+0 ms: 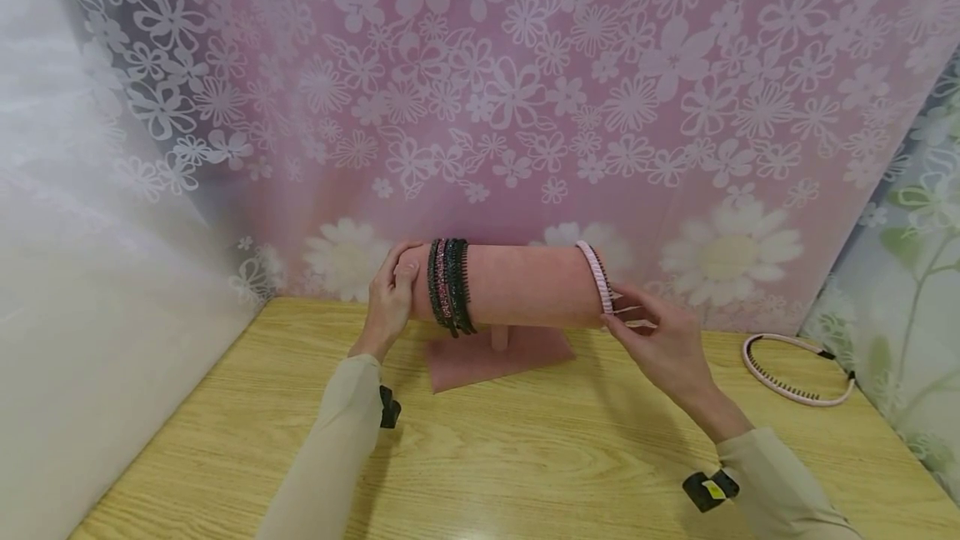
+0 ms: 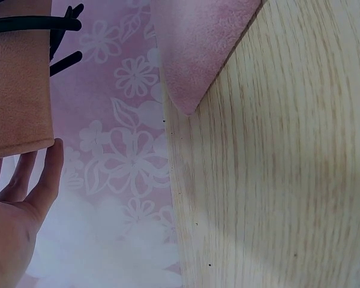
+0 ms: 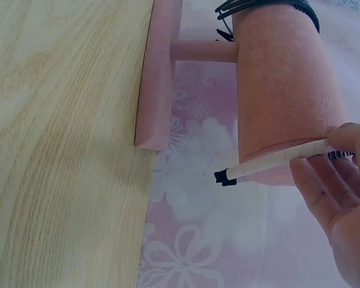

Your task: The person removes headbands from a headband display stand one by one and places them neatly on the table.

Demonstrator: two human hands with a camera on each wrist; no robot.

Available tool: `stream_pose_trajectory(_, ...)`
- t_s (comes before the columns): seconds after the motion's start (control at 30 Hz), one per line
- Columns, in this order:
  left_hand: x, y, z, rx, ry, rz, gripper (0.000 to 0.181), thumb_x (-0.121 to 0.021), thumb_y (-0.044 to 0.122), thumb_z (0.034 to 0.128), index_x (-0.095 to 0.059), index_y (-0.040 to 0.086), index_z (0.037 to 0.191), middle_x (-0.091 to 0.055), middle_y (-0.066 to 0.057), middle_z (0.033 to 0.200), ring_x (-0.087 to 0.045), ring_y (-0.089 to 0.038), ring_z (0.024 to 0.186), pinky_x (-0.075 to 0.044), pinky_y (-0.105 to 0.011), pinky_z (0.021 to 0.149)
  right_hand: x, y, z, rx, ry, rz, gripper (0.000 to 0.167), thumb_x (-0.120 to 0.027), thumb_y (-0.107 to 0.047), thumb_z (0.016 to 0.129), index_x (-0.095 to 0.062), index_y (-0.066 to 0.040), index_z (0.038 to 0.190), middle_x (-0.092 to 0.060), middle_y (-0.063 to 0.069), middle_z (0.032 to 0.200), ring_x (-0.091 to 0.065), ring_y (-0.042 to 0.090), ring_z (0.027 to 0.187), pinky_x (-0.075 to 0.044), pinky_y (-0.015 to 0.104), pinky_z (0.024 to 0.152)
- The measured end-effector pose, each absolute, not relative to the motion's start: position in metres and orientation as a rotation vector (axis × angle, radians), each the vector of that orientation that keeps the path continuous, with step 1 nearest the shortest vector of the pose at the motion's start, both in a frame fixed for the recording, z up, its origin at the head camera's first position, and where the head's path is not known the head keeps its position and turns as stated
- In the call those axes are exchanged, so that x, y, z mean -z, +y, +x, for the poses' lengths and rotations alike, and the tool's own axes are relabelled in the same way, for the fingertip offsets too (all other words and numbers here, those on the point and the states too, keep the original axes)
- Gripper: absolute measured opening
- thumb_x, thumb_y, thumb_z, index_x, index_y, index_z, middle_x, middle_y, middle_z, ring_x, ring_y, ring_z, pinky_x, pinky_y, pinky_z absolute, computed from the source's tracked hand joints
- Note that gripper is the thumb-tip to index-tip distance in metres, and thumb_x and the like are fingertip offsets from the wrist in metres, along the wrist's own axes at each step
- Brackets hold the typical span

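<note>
A pink velvety headband stand has a horizontal roll on a short post and flat base. Several dark headbands, one of them with pink glitter, sit round the roll's left part. My left hand grips the roll's left end, its thumb on the front. At the other end, my right hand pinches a light pink headband with dark teeth, which lies over the roll's edge. In the right wrist view, a black tip of this headband sticks out past the roll.
Another light pink headband with dark teeth lies on the wooden table at the right. A pink flowered curtain hangs behind the stand. White sheeting borders the left side.
</note>
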State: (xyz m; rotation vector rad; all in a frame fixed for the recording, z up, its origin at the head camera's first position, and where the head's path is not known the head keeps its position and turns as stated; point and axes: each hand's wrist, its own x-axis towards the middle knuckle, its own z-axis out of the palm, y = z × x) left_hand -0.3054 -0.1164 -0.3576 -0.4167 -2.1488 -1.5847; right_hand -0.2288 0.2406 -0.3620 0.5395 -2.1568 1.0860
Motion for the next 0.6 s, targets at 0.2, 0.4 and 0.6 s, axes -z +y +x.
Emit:
stream_pose_trajectory(0.2, 0.359, -0.116, -0.308, 1.574, -2.139, -0.417, 0.039, -0.044, 0.023, 0.1079, -0.058, 0.011, 0.142, -0.059, -0.015, 0.145, -0.060, -0.038, 0.122, -0.043, -0.055, 0.109, 0.362, 0.240, -0.229, -1.065, -2.161, 0.519, 0.044, -0.079, 0.006, 0.083, -0.071, -0.003, 0.125, -0.077, 0.018, 0.096, -0.063, -0.016, 0.085, -0.052, 0.006, 0.071)
stream_pose_trajectory(0.4, 0.378, -0.121, -0.330, 1.576, -2.134, -0.413, 0.039, -0.043, 0.024, 0.1086, -0.057, 0.013, 0.143, -0.059, -0.012, 0.146, -0.059, -0.038, 0.124, -0.042, -0.055, 0.110, 0.362, 0.240, -0.229, -1.056, -2.159, 0.511, 0.042, -0.079, 0.006, 0.083, -0.072, -0.003, 0.124, -0.077, 0.018, 0.096, -0.063, -0.016, 0.084, -0.052, 0.006, 0.070)
stream_pose_trajectory(0.6, 0.387, -0.123, -0.340, 1.579, -2.127, -0.412, 0.038, -0.044, 0.032, 0.1088, -0.058, 0.021, 0.143, -0.060, -0.006, 0.146, -0.059, -0.034, 0.125, -0.042, -0.054, 0.110, 0.362, 0.240, -0.229, -1.064, -2.152, 0.506, 0.041, -0.079, 0.005, 0.084, -0.072, -0.004, 0.123, -0.076, 0.017, 0.095, -0.063, -0.015, 0.084, -0.052, 0.007, 0.070)
